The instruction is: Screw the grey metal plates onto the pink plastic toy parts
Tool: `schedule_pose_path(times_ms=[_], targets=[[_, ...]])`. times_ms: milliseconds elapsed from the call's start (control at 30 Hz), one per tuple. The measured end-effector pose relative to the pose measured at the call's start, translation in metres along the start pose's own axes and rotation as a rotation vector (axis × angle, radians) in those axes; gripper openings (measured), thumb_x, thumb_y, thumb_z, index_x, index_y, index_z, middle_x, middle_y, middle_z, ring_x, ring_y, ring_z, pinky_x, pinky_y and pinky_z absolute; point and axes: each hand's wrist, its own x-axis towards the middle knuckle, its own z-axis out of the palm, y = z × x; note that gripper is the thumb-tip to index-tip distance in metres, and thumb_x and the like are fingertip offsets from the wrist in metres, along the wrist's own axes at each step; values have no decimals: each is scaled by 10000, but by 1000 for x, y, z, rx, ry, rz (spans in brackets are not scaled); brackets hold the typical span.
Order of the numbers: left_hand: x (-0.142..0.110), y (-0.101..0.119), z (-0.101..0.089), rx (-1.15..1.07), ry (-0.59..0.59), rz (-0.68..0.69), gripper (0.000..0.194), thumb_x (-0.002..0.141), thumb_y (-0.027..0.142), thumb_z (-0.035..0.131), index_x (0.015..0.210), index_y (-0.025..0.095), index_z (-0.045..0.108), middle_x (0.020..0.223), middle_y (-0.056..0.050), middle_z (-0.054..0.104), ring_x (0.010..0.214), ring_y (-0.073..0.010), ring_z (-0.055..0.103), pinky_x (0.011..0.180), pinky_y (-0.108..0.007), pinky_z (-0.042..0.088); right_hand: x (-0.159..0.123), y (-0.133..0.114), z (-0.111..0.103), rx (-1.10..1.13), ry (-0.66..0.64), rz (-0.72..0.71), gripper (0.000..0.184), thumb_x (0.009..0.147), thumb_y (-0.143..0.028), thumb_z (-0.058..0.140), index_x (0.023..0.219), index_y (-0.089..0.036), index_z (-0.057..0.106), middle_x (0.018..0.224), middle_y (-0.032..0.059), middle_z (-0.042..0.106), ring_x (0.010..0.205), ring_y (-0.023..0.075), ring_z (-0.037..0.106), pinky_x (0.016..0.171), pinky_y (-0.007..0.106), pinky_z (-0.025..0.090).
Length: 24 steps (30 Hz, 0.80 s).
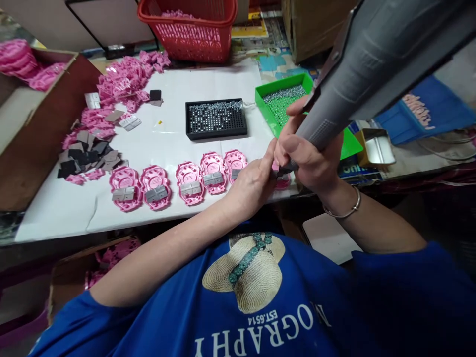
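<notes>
My right hand (314,156) is wrapped round a grey power screwdriver (345,94), which slants down to the left. The tool's dark tip (286,168) is over a pink plastic casing (283,183) at the table's front edge, mostly covered by my hands. My left hand (255,186) lies against this casing beside the tip, fingers drawn together; what they pinch is hidden. Left of it stand several more pink casings (212,161), each bearing a small grey or silver plate (191,189).
A black perforated tray (216,133) and a green tray (273,119) hold many small screws. Pink parts (124,79) and dark plates (87,153) lie heaped at left, near a cardboard box (48,114). A red basket (189,39) stands behind.
</notes>
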Motion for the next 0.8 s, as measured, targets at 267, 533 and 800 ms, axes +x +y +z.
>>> schedule_pose_path(times_ms=[267,533,800], targets=[[-2,-5,-2,45,9,66,832,864,80,503,1574,177,79,957,-66,667,810,-160,611,763,-282,498,30,-23,-53,-137,299,-183,377,738,-483,749,1054,-323,620,541,-92,515,400,110,423,412,282,371],[-2,-6,-2,42,28,83,850,857,71,518,1578,195,85,944,-60,664,791,-159,614,741,-281,502,25,9,-87,-222,461,-207,379,706,-511,779,1011,-371,602,559,-100,525,384,107,414,385,300,316],[-3,-5,-3,32,30,77,826,873,96,527,1576,188,103,936,-61,659,795,-165,611,739,-287,499,22,11,-83,-188,441,-185,431,713,-558,768,1011,-326,563,566,-99,496,394,105,422,420,291,350]])
